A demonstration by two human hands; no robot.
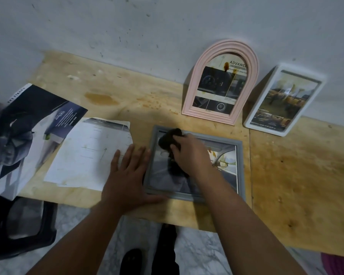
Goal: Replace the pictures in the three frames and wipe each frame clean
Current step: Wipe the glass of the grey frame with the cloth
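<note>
A grey rectangular frame lies flat on the wooden table, with a car picture inside it. My right hand grips a dark cloth and presses it on the frame's glass near the upper left corner. My left hand lies flat with straight fingers against the frame's left edge, partly on a loose white sheet. A pink arched frame and a white rectangular frame lean upright against the wall at the back right, each holding a stained picture.
A dark car brochure lies at the table's left end, overhanging the edge. A black chair stands below it on the marble floor. The wall runs along the table's back. An orange stain marks the wood.
</note>
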